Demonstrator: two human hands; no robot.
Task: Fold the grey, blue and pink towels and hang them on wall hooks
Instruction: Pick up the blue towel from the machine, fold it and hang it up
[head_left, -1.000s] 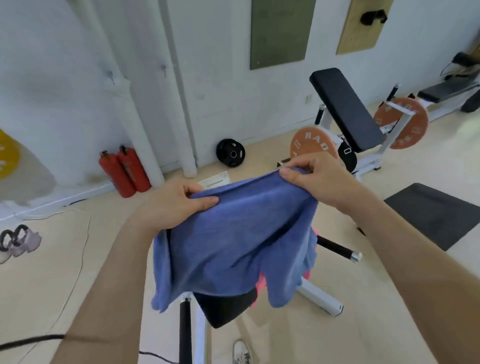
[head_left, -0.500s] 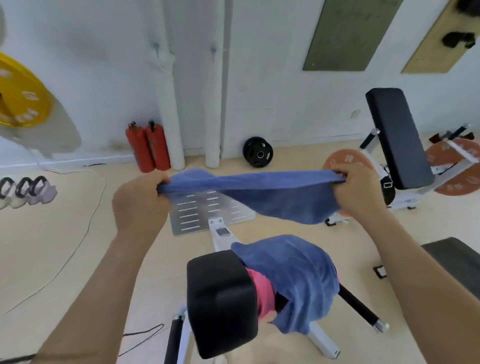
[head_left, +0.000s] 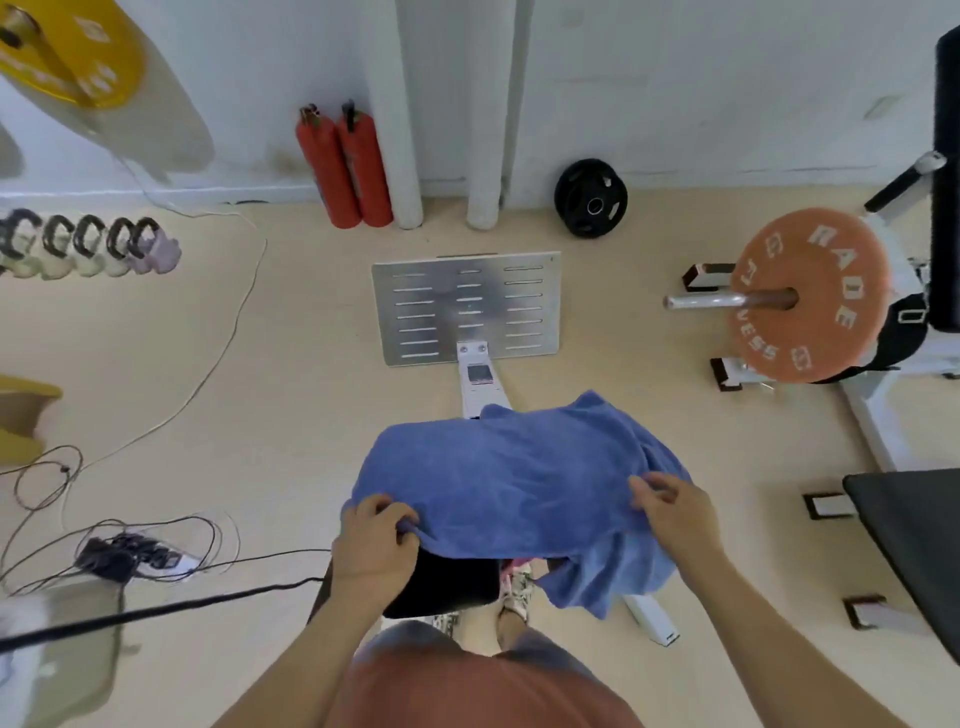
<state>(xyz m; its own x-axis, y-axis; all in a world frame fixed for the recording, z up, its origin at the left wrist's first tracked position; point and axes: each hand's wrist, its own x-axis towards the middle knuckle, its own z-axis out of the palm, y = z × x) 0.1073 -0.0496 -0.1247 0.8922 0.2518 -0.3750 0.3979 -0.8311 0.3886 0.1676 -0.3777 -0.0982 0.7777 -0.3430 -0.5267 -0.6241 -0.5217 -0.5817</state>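
Gym room: beige floor (head_left: 260, 415), white wall (head_left: 675, 78). The blue towel (head_left: 509, 478) lies draped over a black padded counter (head_left: 441, 582). The left hand (head_left: 371, 551) has its fingers curled around the towel's near left edge. The right hand (head_left: 675, 519) pinches the near right edge. The towel's long axis runs left to right.

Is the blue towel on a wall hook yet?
No; the blue towel lies draped over the black pad, left hand and right hand at its near edge.

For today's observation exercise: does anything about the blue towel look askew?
Yes. The towel lies unevenly over the pad: its right part hangs bunched below the edge held by the left hand and right hand.
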